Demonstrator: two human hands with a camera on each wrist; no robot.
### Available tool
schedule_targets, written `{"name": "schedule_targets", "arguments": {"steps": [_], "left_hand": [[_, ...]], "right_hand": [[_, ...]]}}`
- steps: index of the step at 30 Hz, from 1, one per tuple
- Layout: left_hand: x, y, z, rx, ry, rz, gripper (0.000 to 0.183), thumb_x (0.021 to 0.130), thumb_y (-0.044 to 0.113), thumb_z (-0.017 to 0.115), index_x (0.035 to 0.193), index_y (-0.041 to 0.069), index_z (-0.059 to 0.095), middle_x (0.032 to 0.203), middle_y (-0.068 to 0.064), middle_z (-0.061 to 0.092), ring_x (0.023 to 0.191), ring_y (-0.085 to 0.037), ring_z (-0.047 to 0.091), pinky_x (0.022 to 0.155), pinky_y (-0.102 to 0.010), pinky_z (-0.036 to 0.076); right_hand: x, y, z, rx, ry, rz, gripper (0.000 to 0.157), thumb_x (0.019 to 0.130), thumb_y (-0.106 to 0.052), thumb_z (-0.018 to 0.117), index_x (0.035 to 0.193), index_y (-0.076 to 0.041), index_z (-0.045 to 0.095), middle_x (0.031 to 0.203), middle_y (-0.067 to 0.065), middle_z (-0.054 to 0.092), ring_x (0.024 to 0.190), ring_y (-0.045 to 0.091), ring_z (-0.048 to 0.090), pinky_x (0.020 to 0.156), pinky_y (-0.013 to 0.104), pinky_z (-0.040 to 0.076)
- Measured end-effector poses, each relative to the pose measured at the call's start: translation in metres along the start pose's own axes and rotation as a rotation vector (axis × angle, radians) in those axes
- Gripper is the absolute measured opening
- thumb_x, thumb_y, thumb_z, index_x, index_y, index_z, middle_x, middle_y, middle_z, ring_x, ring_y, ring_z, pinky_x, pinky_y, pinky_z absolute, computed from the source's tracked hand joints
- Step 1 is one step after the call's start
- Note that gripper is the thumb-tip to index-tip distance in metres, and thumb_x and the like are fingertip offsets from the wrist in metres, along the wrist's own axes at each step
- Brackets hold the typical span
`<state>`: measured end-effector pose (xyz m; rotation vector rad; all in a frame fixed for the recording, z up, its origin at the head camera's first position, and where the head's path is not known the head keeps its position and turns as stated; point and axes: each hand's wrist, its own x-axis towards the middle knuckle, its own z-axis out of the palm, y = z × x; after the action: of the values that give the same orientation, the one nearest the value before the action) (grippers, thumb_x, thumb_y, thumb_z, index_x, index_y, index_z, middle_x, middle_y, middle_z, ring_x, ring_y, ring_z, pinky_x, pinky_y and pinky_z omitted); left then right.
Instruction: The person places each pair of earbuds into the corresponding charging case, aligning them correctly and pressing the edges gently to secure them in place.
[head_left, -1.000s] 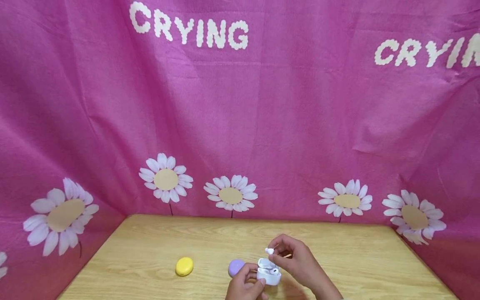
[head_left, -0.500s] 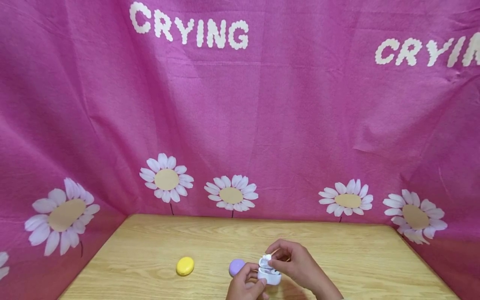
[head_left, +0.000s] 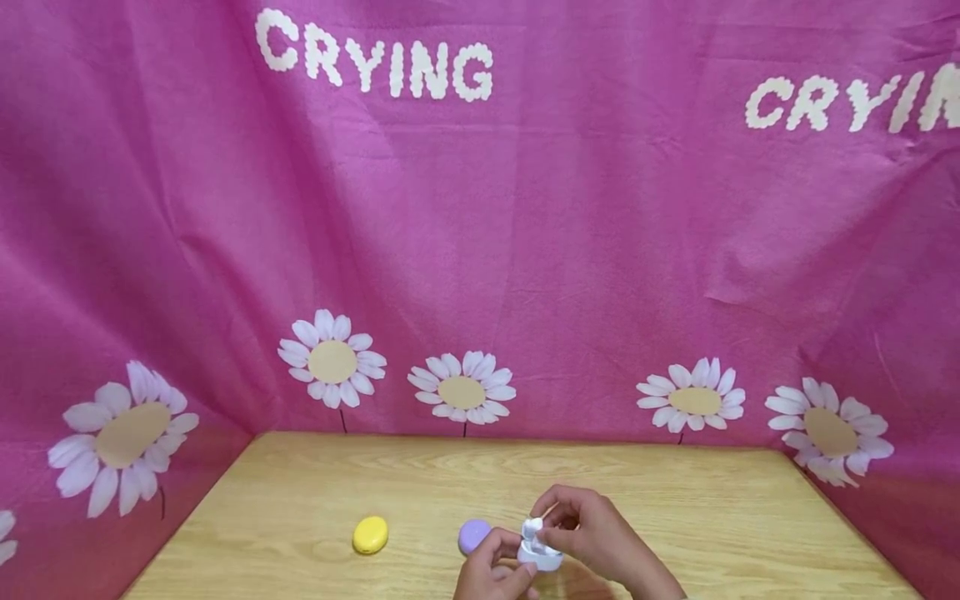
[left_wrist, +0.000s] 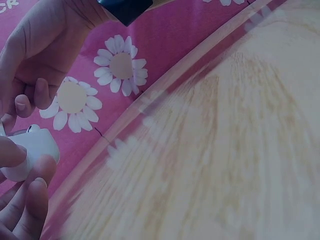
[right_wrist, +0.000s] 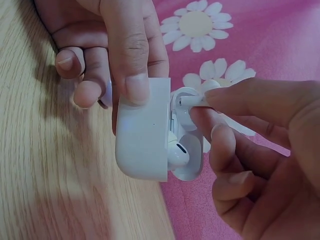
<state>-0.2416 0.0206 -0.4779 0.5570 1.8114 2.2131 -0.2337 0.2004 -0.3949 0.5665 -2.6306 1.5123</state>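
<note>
My left hand [head_left: 495, 569] grips a white earbud case [right_wrist: 142, 135], thumb on its front and fingers behind. The case's lid [right_wrist: 189, 165] stands raised. One earbud [right_wrist: 178, 154] sits in the case with its head showing. Between the thumb and forefinger of my right hand [head_left: 592, 529] is a second white earbud [right_wrist: 195, 101], its stem pointing at the case's other slot, right at the opening. In the left wrist view the case [left_wrist: 37, 150] shows from behind the left fingers, and the right hand [left_wrist: 47, 55] hangs over it.
A round lilac case [head_left: 474, 537] lies on the wooden table [head_left: 420, 475] just beyond the left hand. Farther left is a yellow oval case [head_left: 371, 534]. A pink cloth [head_left: 585, 250] with printed daisies and letters hangs behind and beside the table.
The right hand has lowered its earbud from above the open lid down to the case's opening. The left hand has tilted the case slightly and kept its grip.
</note>
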Motion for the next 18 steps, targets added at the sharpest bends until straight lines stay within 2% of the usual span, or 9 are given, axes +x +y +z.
{"name": "schedule_targets", "arguments": {"steps": [11, 18], "left_hand": [[0.0012, -0.0025, -0.0031, 0.024, 0.003, -0.012, 0.027, 0.084, 0.008, 0.07, 0.105, -0.002, 0.056, 0.096, -0.009, 0.064, 0.067, -0.016, 0.067, 0.061, -0.025, 0.054], [0.0026, -0.0022, -0.003, 0.034, 0.003, 0.006, 0.026, 0.084, 0.007, 0.068, 0.105, -0.003, 0.056, 0.096, -0.011, 0.065, 0.074, -0.019, 0.067, 0.064, -0.027, 0.056]], "right_hand": [[0.0011, 0.0017, 0.0028, 0.006, -0.043, 0.002, 0.011, 0.083, -0.004, 0.072, 0.09, -0.01, 0.066, 0.076, 0.001, 0.066, 0.065, 0.008, 0.058, 0.056, 0.022, 0.048], [0.0019, 0.0061, 0.0033, 0.031, -0.069, -0.017, 0.011, 0.083, -0.003, 0.071, 0.09, -0.009, 0.066, 0.075, 0.001, 0.065, 0.065, 0.007, 0.058, 0.057, 0.021, 0.048]]}}
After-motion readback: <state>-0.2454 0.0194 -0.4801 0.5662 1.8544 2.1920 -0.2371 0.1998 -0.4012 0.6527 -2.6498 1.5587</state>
